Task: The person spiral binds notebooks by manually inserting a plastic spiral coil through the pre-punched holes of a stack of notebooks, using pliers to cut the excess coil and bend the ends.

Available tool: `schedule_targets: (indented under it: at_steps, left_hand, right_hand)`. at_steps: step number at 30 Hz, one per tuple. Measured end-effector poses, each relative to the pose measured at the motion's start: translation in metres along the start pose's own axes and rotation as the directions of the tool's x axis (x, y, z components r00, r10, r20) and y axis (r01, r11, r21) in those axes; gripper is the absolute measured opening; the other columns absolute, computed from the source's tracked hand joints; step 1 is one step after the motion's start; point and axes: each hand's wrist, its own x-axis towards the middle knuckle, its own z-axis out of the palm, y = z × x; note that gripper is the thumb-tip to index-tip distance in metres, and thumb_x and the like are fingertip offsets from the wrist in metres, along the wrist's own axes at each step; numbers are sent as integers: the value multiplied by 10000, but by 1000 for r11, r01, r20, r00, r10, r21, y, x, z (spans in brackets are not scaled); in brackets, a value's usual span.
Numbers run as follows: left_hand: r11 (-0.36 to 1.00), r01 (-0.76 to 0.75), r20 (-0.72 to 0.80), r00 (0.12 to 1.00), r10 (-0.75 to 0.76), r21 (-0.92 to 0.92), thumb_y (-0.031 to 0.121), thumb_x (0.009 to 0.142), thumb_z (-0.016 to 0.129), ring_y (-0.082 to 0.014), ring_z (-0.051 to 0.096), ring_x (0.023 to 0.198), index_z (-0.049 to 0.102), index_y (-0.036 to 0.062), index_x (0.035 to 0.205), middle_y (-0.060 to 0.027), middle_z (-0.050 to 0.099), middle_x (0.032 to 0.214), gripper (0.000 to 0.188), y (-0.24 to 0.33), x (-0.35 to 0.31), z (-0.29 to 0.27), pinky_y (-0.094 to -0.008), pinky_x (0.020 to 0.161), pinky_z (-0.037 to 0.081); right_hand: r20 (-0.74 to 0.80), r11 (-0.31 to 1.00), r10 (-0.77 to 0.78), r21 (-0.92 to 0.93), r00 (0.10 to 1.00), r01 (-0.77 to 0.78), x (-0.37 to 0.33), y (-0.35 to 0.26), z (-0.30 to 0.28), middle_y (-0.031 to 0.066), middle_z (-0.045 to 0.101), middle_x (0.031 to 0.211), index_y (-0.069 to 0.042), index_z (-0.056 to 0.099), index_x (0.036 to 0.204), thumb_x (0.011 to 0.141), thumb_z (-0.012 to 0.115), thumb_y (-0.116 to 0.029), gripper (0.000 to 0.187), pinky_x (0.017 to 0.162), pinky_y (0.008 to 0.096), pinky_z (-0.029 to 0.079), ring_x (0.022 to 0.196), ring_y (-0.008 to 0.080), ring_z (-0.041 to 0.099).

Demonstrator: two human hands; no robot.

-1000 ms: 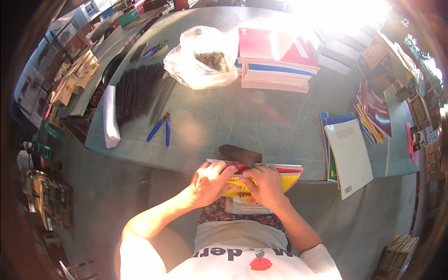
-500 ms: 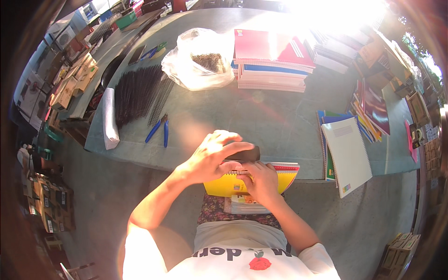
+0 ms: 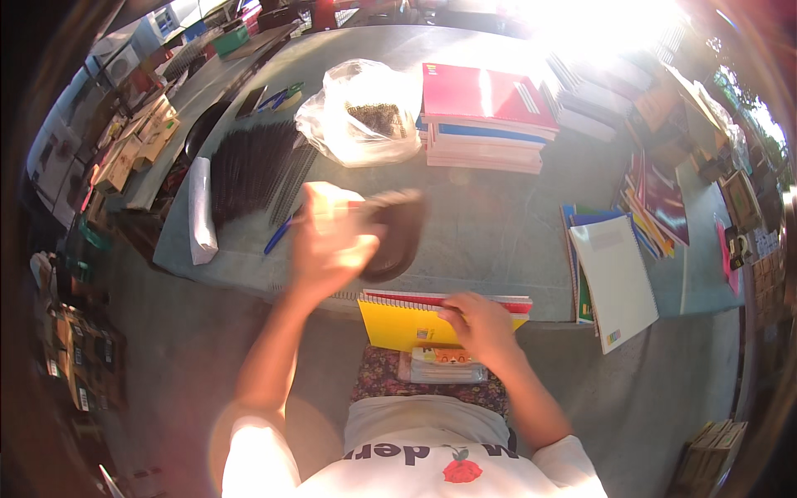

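While the right hand lies flat with its fingers spread on the yellow spiral notebook at the near edge of the grey table, the left hand is raised above the tabletop, its fingers curled around a dark, flat oblong object that is blurred, so its kind cannot be told. The notebook sits on top of a thin stack whose red and white edges show just behind it, and it overhangs the table edge toward the person's lap. To the left of the raised hand lie a blue pen, a bundle of black spiral bindings and a white wrapped packet. Farther back stand a clear plastic bag and a pile of notebooks with a red cover on top. To the right rests a white-covered spiral notebook.
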Motion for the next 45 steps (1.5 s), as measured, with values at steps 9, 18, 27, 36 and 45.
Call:
schedule_targets:
  at_steps: [9,18,27,36,45]
  left_hand:
    - [968,103,318,948,-25,-230,5,718,682,-284,608,784,613,84,1139,-133,625,924,433,32,-116,15,-337,730,509]
    - [984,-17,155,987,45,-179,-19,739,659,-317,600,714,596,127,1176,-138,578,870,465,33,-80,12,-374,666,520]
    - [972,87,44,996,-79,-220,-56,719,648,-312,614,759,618,106,1149,-142,579,854,460,45,-67,25,-371,667,519]
    - [983,-22,286,955,74,-181,-60,745,640,-192,555,658,640,79,1124,-76,584,760,405,43,-77,44,-301,572,460]
    - [975,-49,496,854,153,-217,-102,698,593,-211,600,743,623,95,1158,-91,625,791,502,40,-100,64,-323,627,507]
  right_hand:
    - [5,992,5,-129,1000,-5,-13,14,-21,46,668,770,-117,673,837,758,695,-204,120,692,373,462,733,251,627]
    - [-27,997,20,-79,999,-22,-20,27,-19,14,668,745,-136,665,830,752,683,-151,82,660,363,424,686,222,615]
    - [-7,992,34,-118,999,-34,-17,23,-23,40,665,762,-136,668,831,758,695,-191,95,635,358,437,690,237,620]
    - [291,638,375,608,880,-473,-48,65,-52,63,684,836,-9,670,878,778,707,-94,137,707,276,498,760,150,638]
    - [238,348,508,822,828,-450,-60,65,-23,65,675,876,2,656,997,801,677,-62,208,700,261,505,775,120,616]
